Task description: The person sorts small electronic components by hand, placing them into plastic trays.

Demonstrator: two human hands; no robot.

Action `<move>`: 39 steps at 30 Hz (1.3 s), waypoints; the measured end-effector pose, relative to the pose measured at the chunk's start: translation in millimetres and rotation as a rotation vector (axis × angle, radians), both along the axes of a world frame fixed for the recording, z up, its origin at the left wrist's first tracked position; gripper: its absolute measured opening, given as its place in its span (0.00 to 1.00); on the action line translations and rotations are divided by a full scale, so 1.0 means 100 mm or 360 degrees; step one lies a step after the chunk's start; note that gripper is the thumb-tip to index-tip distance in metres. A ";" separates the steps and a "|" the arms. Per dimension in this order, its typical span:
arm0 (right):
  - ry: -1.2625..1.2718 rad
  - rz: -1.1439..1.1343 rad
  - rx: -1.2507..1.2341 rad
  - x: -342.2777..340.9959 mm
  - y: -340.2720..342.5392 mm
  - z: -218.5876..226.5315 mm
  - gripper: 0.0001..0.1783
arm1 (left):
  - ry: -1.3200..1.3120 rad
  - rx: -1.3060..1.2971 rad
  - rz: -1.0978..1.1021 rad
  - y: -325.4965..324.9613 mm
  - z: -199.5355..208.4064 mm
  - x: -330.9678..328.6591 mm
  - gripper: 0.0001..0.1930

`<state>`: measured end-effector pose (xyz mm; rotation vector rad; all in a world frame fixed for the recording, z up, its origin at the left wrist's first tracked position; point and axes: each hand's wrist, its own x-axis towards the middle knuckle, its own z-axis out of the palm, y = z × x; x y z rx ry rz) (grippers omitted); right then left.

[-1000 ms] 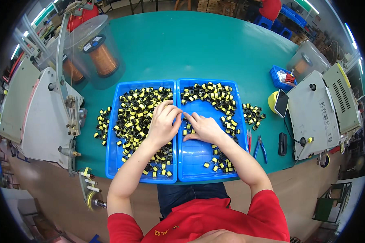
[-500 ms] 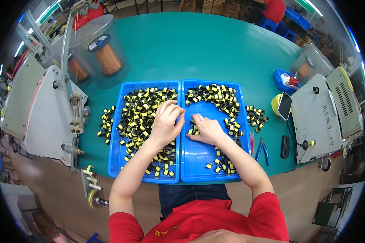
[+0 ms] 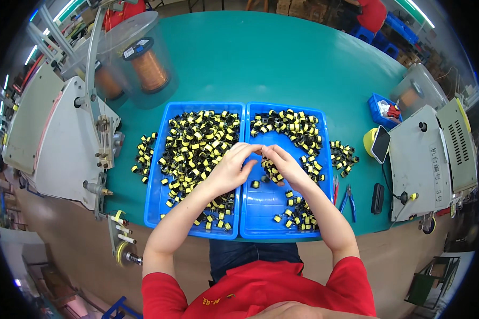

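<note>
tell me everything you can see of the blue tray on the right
The blue, rectangular, shallow plastic-looking tray with raised walls lies flat on the smooth green tabletop, close beside a matching blue tray. Small black-and-yellow parts are heaped along its far and right sides; its shiny floor shows at near left. The bare left hand extends over its left wall; the bare right hand is above it. Whether either touches it is unclear.
</note>
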<state>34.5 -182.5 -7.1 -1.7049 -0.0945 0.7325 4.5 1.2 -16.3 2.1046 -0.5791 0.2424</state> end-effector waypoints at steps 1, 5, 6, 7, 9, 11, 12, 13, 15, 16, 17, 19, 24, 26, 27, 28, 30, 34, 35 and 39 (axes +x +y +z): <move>0.0119 -0.0076 0.0093 0.01 -0.01 0.00 0.26 | 0.0000 -0.0001 -0.0001 0.01 -0.01 0.01 0.18; 0.0449 -0.0191 0.0240 0.04 -0.06 0.01 0.29 | -0.0158 0.0091 0.0059 -0.02 0.02 -0.01 0.18; 0.0511 -0.0201 0.0303 0.04 -0.07 0.01 0.29 | -0.0091 -0.0017 0.0075 -0.06 0.04 -0.02 0.18; 0.0548 -0.0197 0.0335 0.02 -0.05 0.04 0.29 | -0.0023 -0.0127 0.0089 -0.09 0.07 -0.04 0.19; 0.0620 -0.0214 0.0294 -0.05 -0.01 0.15 0.30 | 0.0108 -0.0206 0.0045 -0.11 0.10 -0.05 0.20; 0.0673 -0.0044 0.0346 -0.08 0.00 0.14 0.31 | 0.0343 -0.0356 -0.0032 -0.09 0.12 -0.07 0.20; 0.0696 -0.0002 0.0371 -0.10 0.02 0.11 0.31 | 0.0419 -0.0429 -0.0022 -0.09 0.12 -0.08 0.20; 0.0667 0.0062 0.0430 -0.10 0.03 0.08 0.32 | 0.0418 -0.0429 -0.0019 -0.09 0.10 -0.08 0.20; 0.0675 0.0035 0.0398 -0.11 0.03 0.07 0.32 | 0.0592 -0.0566 -0.0018 -0.07 0.08 -0.07 0.21; 0.0682 0.0006 0.0365 -0.10 0.04 0.09 0.32 | 0.0534 -0.0629 -0.0061 -0.06 0.09 -0.05 0.20; 0.0681 0.0010 0.0366 -0.08 0.02 0.07 0.32 | 0.0532 -0.0628 -0.0059 -0.06 0.07 -0.04 0.20; 0.0759 0.0052 0.0601 -0.02 -0.03 0.00 0.31 | 0.0434 -0.0776 -0.0054 -0.06 0.04 -0.02 0.18; 0.0711 -0.0018 0.0862 -0.01 -0.06 -0.05 0.27 | 0.0623 -0.1139 -0.0064 -0.06 0.07 -0.04 0.16; 0.0764 -0.0086 0.0835 -0.03 -0.03 0.01 0.25 | 0.0591 -0.1188 -0.0089 -0.04 0.04 -0.03 0.15; 0.0764 -0.0081 0.0837 -0.03 -0.02 0.04 0.25 | 0.0587 -0.1186 -0.0085 -0.03 0.02 -0.03 0.15; 0.0775 -0.0102 0.0769 -0.04 -0.01 0.07 0.25 | 0.0642 -0.1266 -0.0090 -0.04 0.01 -0.03 0.15; 0.0789 -0.0117 0.0701 -0.04 0.00 0.07 0.25 | 0.0695 -0.1345 -0.0089 -0.03 0.02 -0.04 0.16; 0.0805 -0.0119 0.0811 -0.05 -0.02 0.09 0.22 | 0.1240 -0.1640 -0.0123 0.03 0.06 0.00 0.19; 0.0811 -0.0139 0.0832 -0.06 -0.02 0.10 0.22 | 0.1462 -0.1859 -0.0277 0.06 0.07 0.01 0.19; 0.0742 -0.0026 0.0925 -0.06 -0.04 0.06 0.21 | 0.1518 -0.1942 -0.0417 0.09 0.04 0.03 0.21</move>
